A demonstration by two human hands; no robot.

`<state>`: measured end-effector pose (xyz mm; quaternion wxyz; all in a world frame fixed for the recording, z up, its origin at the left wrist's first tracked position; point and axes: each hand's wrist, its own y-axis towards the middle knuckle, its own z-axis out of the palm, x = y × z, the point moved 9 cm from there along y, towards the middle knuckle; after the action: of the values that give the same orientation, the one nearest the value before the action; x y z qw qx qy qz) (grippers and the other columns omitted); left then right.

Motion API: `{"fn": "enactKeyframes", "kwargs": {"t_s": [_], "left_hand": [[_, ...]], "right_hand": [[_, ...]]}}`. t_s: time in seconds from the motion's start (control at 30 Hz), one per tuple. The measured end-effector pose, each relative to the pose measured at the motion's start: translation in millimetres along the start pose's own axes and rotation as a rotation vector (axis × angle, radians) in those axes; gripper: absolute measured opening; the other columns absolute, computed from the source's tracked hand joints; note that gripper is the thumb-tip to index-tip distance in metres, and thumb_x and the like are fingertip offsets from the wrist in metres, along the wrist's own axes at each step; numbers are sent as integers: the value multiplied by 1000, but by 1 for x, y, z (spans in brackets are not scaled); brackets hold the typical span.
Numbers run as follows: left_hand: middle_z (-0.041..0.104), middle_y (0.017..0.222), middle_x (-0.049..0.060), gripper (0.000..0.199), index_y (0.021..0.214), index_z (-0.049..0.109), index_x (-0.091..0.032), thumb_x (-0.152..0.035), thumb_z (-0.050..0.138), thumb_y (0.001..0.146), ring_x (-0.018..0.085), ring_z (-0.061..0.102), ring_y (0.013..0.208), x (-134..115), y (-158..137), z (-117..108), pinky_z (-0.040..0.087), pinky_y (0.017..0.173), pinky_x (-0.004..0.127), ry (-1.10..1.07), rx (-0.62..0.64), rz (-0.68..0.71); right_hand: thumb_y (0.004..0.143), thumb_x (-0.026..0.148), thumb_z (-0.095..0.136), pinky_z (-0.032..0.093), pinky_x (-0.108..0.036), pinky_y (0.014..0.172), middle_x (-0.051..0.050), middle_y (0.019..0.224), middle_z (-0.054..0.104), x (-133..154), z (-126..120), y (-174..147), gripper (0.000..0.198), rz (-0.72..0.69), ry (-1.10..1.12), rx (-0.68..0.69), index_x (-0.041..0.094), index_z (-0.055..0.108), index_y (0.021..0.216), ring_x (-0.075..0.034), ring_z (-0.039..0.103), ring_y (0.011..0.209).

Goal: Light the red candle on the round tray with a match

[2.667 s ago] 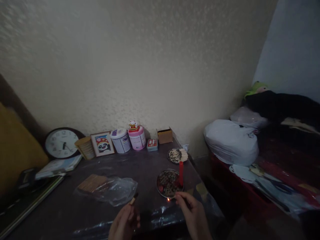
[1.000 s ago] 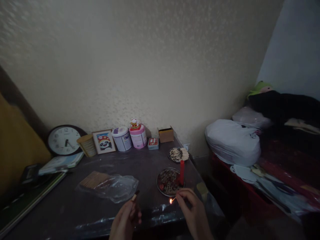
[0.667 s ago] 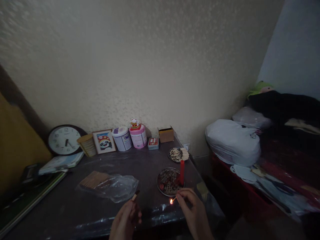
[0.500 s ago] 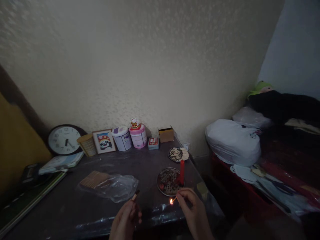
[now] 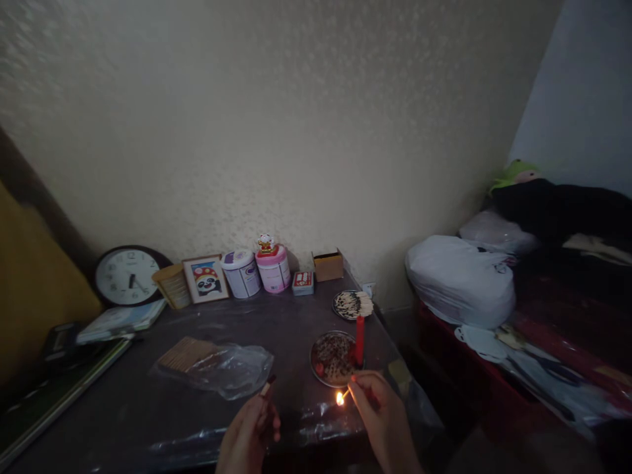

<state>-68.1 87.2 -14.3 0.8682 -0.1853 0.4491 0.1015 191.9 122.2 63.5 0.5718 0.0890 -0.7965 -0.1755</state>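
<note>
Right hand point(image 5: 380, 411) pinches one lit match point(image 5: 344, 396) between thumb and fingertips, its small flame at the left end, held just above the worktop point(image 5: 148, 408) near the front edge and just in front of the nearer dish. Left hand point(image 5: 249, 434) is closed around a matchbox point(image 5: 266, 388), only one end of which shows above the fingers, level with the match and a little apart from it. Two round metal dishes stand on the right part of the worktop: the nearer dish point(image 5: 330, 359) carries dark burnt bits and one upright red candle point(image 5: 359, 340) at its right rim, unlit; the farther dish point(image 5: 351, 305) holds a heap of matchsticks, some with blackened ends. One clear plastic bag point(image 5: 222, 370) lies left of centre with a block of pale sticks partly inside. Along the wall stand one clock point(image 5: 127, 277), one woven cup, one small framed picture point(image 5: 206, 279), two tubs, the white tub point(image 5: 241, 273) and the pink tub point(image 5: 273, 268) topped by a small figurine, one small red tin and one open cardboard box point(image 5: 327, 266), whose contents cannot be seen. Bare worktop lies between the bag and the dishes; the right edge runs close behind the candle, with a gap before the bed point(image 5: 553, 329).
</note>
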Motion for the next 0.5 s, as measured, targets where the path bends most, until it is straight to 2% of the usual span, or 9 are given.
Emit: {"fn": "enactKeyframes", "kwargs": {"t_s": [0.13, 0.23, 0.37, 0.5], "left_hand": [[64, 65, 3, 42, 89, 71, -17, -47, 78, 61, 17, 56, 57, 0, -2, 1, 43, 51, 28, 1, -3, -5], [63, 61, 1, 47, 97, 70, -17, -47, 78, 61, 16, 55, 55, 3, 0, 0, 43, 50, 28, -3, 10, -13], [63, 60, 2, 44, 88, 71, -16, -48, 78, 60, 16, 56, 55, 3, 4, -4, 43, 49, 28, -6, 34, 3], [64, 63, 2, 47, 91, 71, -17, -49, 79, 58, 17, 57, 57, 9, 7, -7, 43, 49, 29, -13, 48, -54]], "right_hand": [[85, 35, 54, 48, -27, 70, -6, 85, 65, -2, 0, 1, 21, 4, 9, -6, 19, 63, 76, -20, 63, 80], [86, 36, 54, 48, -27, 70, -6, 85, 65, -3, 1, 0, 21, 14, 16, 0, 18, 64, 78, -20, 63, 79], [85, 35, 55, 49, -27, 70, -6, 85, 66, -4, 1, 1, 20, 8, 30, -7, 18, 64, 81, -20, 63, 79], [85, 35, 55, 49, -26, 69, -6, 84, 66, -1, 1, 4, 20, -1, 44, -17, 18, 65, 80, -19, 63, 77]]}}
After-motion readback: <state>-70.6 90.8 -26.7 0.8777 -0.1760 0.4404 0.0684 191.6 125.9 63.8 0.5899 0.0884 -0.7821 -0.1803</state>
